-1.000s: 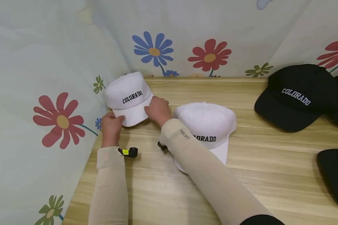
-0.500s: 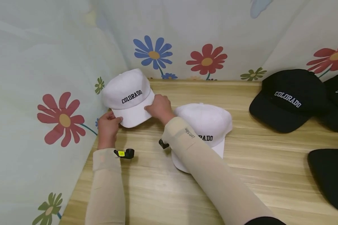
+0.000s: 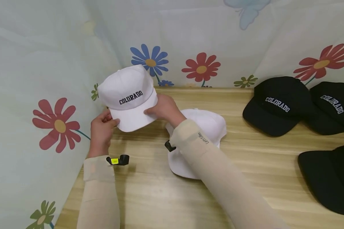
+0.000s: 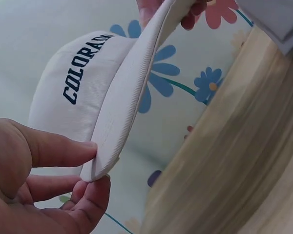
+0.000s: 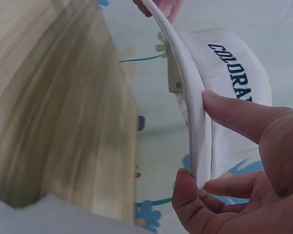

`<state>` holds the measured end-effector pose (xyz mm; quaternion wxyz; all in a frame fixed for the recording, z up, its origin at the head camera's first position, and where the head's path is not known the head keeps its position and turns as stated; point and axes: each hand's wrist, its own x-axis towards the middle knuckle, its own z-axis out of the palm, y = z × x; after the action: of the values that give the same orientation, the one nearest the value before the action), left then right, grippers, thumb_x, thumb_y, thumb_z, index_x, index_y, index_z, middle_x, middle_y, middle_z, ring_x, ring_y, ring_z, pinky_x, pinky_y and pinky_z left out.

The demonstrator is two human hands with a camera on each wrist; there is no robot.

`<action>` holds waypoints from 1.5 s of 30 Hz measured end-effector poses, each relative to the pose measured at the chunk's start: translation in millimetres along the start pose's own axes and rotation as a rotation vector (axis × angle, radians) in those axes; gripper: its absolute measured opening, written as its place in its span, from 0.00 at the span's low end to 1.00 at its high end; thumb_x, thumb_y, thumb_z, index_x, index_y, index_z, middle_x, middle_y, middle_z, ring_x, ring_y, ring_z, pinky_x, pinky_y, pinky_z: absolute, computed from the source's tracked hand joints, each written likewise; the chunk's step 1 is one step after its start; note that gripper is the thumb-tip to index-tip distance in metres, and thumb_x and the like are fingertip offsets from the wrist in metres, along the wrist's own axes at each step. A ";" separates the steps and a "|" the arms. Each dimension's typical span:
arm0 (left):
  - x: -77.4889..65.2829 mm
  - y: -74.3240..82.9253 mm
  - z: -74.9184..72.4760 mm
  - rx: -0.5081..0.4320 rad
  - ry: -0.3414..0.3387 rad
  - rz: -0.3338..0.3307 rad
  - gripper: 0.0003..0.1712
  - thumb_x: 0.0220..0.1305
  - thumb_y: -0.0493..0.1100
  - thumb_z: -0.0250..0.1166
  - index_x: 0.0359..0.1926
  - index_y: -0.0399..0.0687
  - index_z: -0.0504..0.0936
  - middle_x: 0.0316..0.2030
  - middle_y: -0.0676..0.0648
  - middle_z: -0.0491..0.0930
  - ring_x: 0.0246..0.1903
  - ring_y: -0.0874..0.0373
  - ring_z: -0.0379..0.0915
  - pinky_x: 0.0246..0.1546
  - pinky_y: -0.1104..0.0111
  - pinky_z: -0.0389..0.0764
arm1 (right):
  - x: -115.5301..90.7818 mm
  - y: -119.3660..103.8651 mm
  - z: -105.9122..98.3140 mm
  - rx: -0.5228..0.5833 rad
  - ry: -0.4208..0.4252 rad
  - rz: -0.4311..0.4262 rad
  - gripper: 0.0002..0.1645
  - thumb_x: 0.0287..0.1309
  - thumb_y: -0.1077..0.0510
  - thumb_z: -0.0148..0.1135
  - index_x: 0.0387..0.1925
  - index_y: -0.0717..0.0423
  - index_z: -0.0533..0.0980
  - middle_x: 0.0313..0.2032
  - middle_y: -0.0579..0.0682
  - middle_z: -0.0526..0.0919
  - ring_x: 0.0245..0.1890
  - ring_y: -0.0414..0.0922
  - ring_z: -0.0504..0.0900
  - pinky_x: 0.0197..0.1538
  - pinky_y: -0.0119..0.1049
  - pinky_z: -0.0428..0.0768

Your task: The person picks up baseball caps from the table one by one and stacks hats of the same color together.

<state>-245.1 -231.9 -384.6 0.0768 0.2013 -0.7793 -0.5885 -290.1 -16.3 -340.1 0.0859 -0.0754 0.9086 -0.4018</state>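
- Left hand (image 3: 101, 133) and right hand (image 3: 164, 108) each pinch one side of the brim (image 3: 133, 121) of a white COLORADO baseball cap (image 3: 126, 87).
- Cap held above the table (image 3: 149, 200), near its far left corner.

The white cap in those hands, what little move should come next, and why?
The left hand and right hand both pinch the brim of the held cap, and it looks raised off the table, so perhaps ease it sideways toward the other white cap, which lies close by.
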 end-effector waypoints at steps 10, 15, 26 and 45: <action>-12.9 13.2 4.2 0.097 -0.089 0.022 0.32 0.64 0.37 0.63 0.68 0.46 0.68 0.53 0.44 0.73 0.51 0.55 0.68 0.51 0.68 0.76 | -21.6 12.0 -22.3 0.021 0.020 -0.002 0.34 0.46 0.49 0.75 0.54 0.54 0.75 0.49 0.49 0.83 0.47 0.46 0.78 0.53 0.41 0.77; -20.3 19.7 7.4 0.127 -0.117 0.038 0.32 0.64 0.36 0.63 0.69 0.49 0.68 0.55 0.43 0.72 0.52 0.54 0.69 0.54 0.65 0.76 | -36.3 20.1 -32.8 0.039 0.036 0.016 0.32 0.50 0.48 0.73 0.56 0.50 0.75 0.45 0.49 0.83 0.42 0.46 0.79 0.44 0.40 0.79; -42.0 35.9 12.8 0.164 -0.225 0.142 0.33 0.64 0.35 0.63 0.69 0.44 0.67 0.52 0.41 0.72 0.49 0.54 0.72 0.41 0.79 0.77 | -73.5 39.2 -55.0 0.079 0.064 0.075 0.37 0.54 0.49 0.70 0.64 0.50 0.69 0.38 0.50 0.83 0.31 0.46 0.85 0.41 0.39 0.79; -63.0 48.8 36.7 0.196 -0.379 0.213 0.33 0.61 0.35 0.66 0.67 0.40 0.68 0.50 0.40 0.73 0.45 0.53 0.70 0.38 0.81 0.75 | -122.7 75.3 -78.8 0.139 0.149 0.100 0.38 0.54 0.48 0.70 0.65 0.51 0.68 0.41 0.51 0.84 0.30 0.46 0.87 0.44 0.43 0.81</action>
<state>-211.9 -162.8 -341.8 -0.0292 0.0104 -0.8499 -0.5260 -192.8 115.6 -332.2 0.0432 0.0061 0.8850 -0.4635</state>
